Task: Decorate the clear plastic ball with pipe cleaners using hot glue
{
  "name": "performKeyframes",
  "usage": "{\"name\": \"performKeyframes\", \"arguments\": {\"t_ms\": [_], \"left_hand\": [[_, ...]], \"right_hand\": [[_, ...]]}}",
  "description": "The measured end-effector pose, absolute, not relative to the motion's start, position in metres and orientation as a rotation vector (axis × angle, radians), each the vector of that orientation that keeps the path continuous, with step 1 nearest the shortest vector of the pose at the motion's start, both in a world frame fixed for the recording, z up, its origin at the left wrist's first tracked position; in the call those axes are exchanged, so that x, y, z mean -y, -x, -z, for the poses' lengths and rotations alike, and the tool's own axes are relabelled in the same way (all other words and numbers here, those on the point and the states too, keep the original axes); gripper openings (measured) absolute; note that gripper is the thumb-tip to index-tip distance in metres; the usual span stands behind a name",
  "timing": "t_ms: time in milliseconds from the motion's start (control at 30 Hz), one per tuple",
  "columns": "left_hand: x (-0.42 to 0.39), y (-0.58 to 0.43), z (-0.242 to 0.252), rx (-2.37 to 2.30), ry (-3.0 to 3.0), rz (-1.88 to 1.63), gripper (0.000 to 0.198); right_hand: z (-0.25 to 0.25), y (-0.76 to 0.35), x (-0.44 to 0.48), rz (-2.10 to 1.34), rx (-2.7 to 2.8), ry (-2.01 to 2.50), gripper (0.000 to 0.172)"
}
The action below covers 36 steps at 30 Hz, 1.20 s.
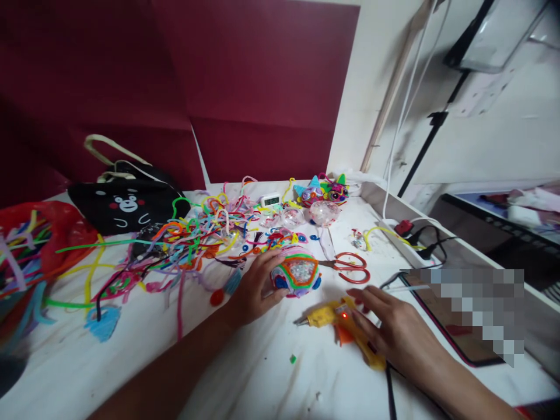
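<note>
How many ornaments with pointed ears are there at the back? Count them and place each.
2: the blue-eared ornament near the far edge, and the green-eared ornament close beside it on the right. More could be hidden.

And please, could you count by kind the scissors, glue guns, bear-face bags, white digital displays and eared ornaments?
Scissors: 1
Glue gun: 1
Bear-face bag: 1
White digital display: 1
Eared ornaments: 2 (blue-eared one, green-eared one)
Total: 6
</note>
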State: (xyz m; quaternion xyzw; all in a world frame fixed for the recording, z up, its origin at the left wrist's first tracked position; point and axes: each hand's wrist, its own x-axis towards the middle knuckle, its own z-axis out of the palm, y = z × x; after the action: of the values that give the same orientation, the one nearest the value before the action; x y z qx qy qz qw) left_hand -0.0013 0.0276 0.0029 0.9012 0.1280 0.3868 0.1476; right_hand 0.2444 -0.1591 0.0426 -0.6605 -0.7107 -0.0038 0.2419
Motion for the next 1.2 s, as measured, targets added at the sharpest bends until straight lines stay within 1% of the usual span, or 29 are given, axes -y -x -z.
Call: {"name": "performKeyframes", "arguments": {"t_ms": [67, 100, 200, 333, 500, 667, 867, 1200], "left_hand": [[-0.027, 0.001, -0.003, -0.376, -2.604, -1.107, 0.062], [-0.027, 0.002, -0.003, -0.380, -2.610, -1.105, 0.062], [-0.026, 0.002, -0.004, -0.391, -2.627, -1.100, 0.062], [-0.025, 0.002, -0.006, -0.378, -2.628, -1.093, 0.061], [-0.024, 0.000, -0.005, -0.367, -2.595, -1.123, 0.058], [-0.024, 0.001, -0.003, -0.396, -2.581, -1.117, 0.058], [-0.028, 0.001, 0.002, -0.405, -2.603, -1.170, 0.058], [-0.032, 0.004, 0.012, -0.477, -2.586, -1.224, 0.048]], "right_hand": [[-0.061, -0.234, 0.143, 0.174, 2.058, 1.534, 0.029], [-0.070, -0.229, 0.134, 0.198, 2.128, 1.436, 0.031], [-0.087, -0.216, 0.102, 0.244, 2.261, 1.296, 0.035], [-0.087, -0.211, 0.071, 0.241, 2.381, 1.290, 0.031], [-0.082, -0.213, 0.061, 0.262, 2.458, 1.282, 0.027], [-0.084, -0.211, 0.060, 0.307, 2.491, 1.318, 0.027], [-0.084, -0.210, 0.054, 0.274, 2.483, 1.337, 0.027], [-0.080, -0.211, 0.041, 0.283, 2.486, 1.280, 0.025]]}}
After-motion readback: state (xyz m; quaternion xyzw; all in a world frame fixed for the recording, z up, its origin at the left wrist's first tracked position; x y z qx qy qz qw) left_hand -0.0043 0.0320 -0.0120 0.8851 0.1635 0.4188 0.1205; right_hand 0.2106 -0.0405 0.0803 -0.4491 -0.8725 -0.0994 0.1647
